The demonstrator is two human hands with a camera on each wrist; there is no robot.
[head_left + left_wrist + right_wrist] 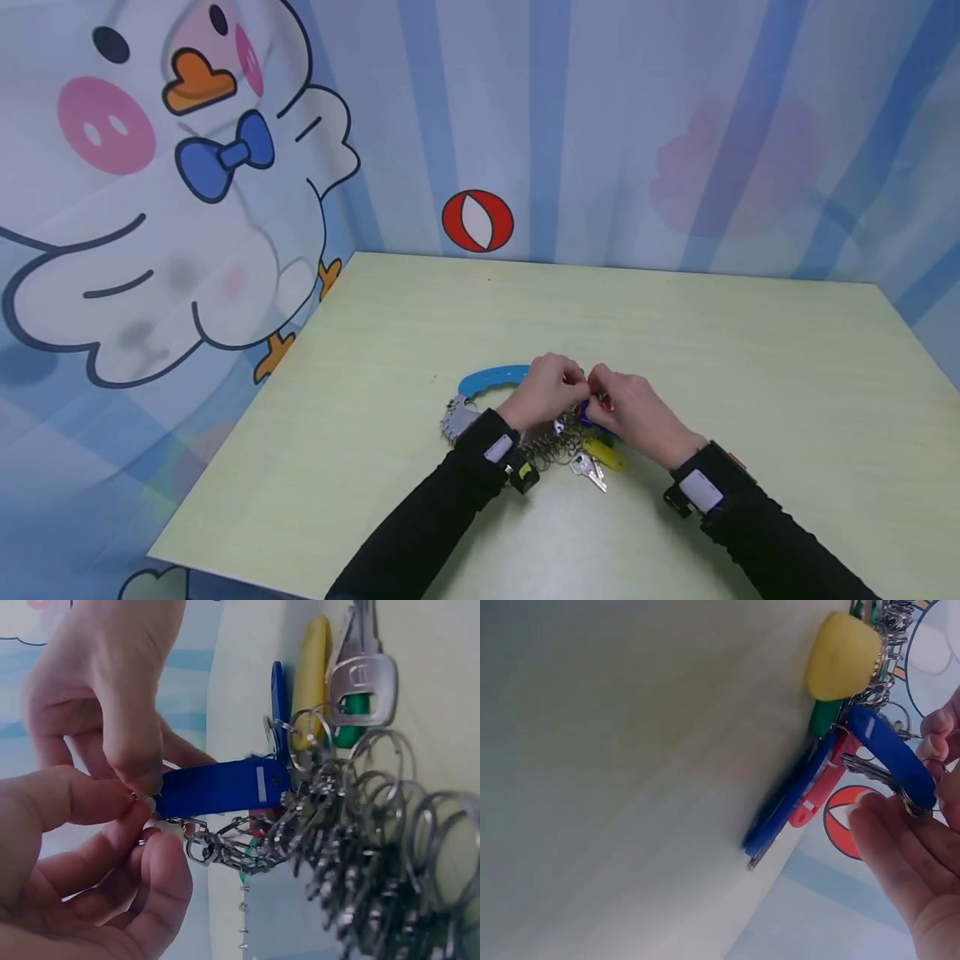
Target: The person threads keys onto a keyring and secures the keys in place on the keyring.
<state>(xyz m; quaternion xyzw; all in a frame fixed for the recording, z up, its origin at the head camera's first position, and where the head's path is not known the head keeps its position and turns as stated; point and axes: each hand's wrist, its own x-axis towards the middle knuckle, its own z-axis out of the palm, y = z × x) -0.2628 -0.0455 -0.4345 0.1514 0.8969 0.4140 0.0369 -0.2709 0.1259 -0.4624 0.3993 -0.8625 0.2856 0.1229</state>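
Over a bunch of keys, my left hand (546, 390) and right hand (641, 412) meet fingertip to fingertip. My left hand pinches a small metal key ring (934, 760), mostly hidden by fingers, at the end of a blue key tag (217, 787). My right hand grips that end of the tag, its thumb on the tag in the left wrist view. A key (870, 771) hangs beside the tag in the right wrist view. Many linked metal rings (337, 855) lie close by, with a yellow tag (603, 454) and a silver key (588, 471) on the table.
A curved blue band (491, 378) with a silver toothed part (456, 418) lies left of the bunch. A red tag (821, 784) and another blue tag (791, 799) show in the right wrist view. The pale table (300, 500) meets a printed curtain (600, 125) behind.
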